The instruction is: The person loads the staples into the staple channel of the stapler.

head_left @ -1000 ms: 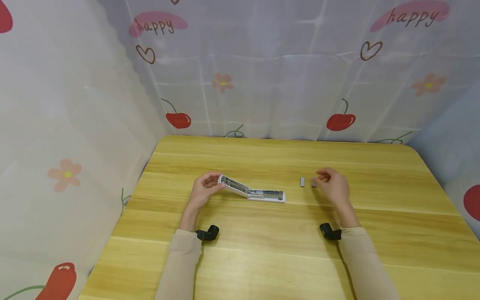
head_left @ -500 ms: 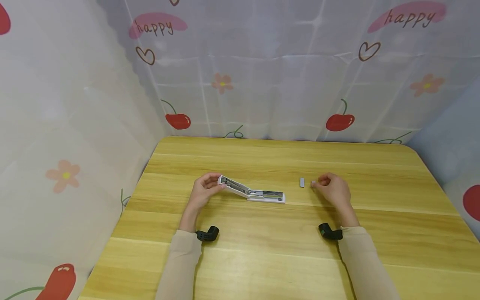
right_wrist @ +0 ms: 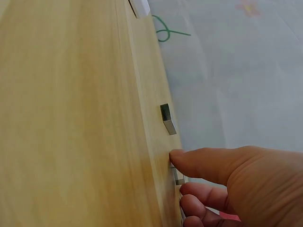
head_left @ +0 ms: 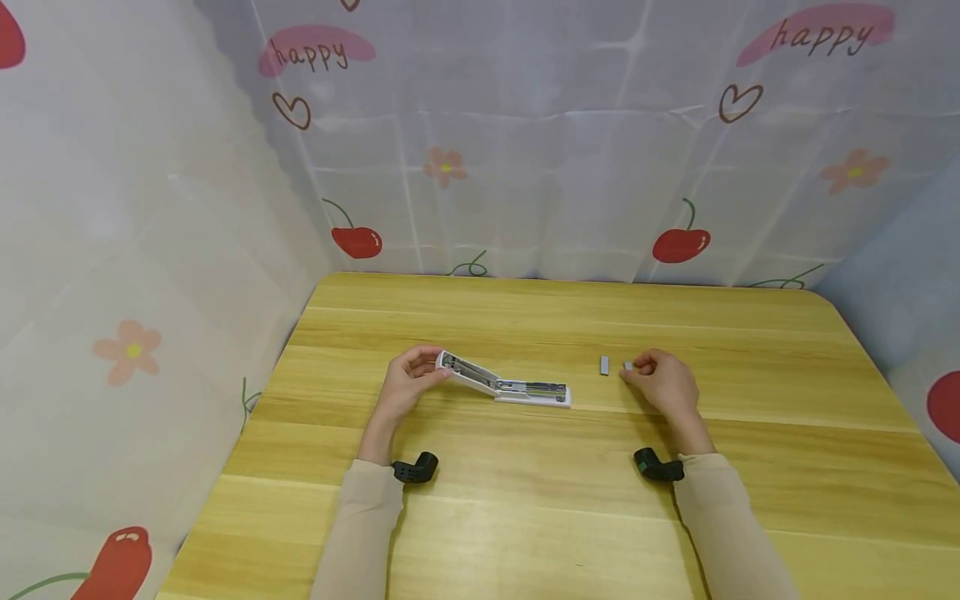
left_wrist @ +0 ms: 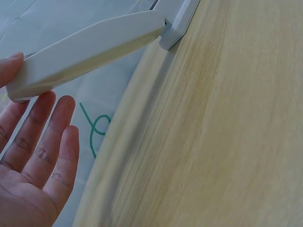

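A white stapler (head_left: 532, 400) lies unfolded on the table, its lid tilted up to the left and its metal staple channel exposed. My left hand (head_left: 405, 383) pinches the raised end of that lid between thumb and fingertips; in the left wrist view the other fingers (left_wrist: 61, 161) extend below the white lid (left_wrist: 90, 47). To the right, my right hand (head_left: 666, 383) pinches a small grey staple strip (right_wrist: 179, 178) between thumb and fingers, which partly cover it. Beside it, a second staple strip (head_left: 604, 365) lies on the wood, apart from the hand.
The wooden table (head_left: 510, 517) ends at a back edge near a printed curtain (head_left: 525, 192). Another curtain (head_left: 135, 250) hangs along the left side. A black wrist camera (head_left: 416, 467) sits on the left wrist, and another black camera (head_left: 658, 465) on the right.
My right hand's fingers have shifted slightly around the nearer staple strip, which tilted and now shows more between the fingertips. The left hand and stapler have stayed in place.
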The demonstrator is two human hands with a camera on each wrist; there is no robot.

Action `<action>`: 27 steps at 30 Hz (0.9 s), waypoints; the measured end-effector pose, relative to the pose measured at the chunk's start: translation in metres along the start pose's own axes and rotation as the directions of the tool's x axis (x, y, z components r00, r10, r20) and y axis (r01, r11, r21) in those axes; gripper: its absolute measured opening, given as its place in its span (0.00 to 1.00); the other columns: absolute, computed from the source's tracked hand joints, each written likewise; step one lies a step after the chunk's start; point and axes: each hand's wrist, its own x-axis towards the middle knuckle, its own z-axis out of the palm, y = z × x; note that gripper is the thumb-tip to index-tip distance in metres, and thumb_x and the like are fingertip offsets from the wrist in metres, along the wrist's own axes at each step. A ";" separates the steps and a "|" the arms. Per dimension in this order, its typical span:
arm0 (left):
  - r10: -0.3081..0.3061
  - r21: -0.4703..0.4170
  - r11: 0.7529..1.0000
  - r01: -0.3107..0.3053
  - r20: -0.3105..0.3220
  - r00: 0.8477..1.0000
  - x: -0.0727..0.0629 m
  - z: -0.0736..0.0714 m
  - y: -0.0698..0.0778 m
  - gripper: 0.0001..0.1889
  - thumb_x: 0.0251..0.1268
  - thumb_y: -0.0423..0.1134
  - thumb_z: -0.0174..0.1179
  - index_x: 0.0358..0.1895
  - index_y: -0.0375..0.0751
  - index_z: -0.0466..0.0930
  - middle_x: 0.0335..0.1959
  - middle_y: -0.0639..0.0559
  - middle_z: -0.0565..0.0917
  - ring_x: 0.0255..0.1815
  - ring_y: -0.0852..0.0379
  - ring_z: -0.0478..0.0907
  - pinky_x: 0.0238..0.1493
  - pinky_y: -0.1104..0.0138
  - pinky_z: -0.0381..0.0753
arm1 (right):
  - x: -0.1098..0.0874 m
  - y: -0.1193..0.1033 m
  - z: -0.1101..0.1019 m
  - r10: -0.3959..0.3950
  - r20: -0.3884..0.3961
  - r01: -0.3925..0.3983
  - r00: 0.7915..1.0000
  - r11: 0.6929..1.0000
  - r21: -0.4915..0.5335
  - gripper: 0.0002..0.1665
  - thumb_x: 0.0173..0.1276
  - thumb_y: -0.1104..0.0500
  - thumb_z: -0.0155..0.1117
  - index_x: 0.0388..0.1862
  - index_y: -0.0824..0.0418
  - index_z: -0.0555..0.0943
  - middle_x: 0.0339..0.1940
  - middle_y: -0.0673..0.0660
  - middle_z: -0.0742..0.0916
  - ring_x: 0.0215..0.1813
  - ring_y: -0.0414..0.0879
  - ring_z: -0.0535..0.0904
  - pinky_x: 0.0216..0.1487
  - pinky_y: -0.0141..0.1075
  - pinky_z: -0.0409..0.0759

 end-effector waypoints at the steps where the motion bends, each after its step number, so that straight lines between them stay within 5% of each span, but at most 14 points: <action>1: 0.000 -0.001 1.000 0.000 0.000 1.000 0.000 0.000 0.000 0.20 0.59 0.26 0.65 0.56 0.28 0.76 0.44 0.50 0.81 0.41 0.60 0.80 0.45 0.68 0.83 | 0.000 0.000 0.000 -0.002 -0.002 0.002 1.000 1.000 0.001 0.20 0.63 0.47 0.68 0.44 0.61 0.81 0.37 0.58 0.86 0.37 0.51 0.79 0.30 0.36 0.69; 27: 0.002 0.004 1.000 -0.002 -0.001 1.000 0.001 0.000 0.001 0.21 0.60 0.27 0.66 0.57 0.27 0.75 0.44 0.49 0.82 0.42 0.60 0.80 0.44 0.72 0.81 | -0.003 -0.003 0.001 -0.066 -0.111 0.068 0.992 0.998 0.012 0.13 0.66 0.52 0.66 0.37 0.62 0.85 0.34 0.61 0.88 0.36 0.55 0.81 0.27 0.34 0.69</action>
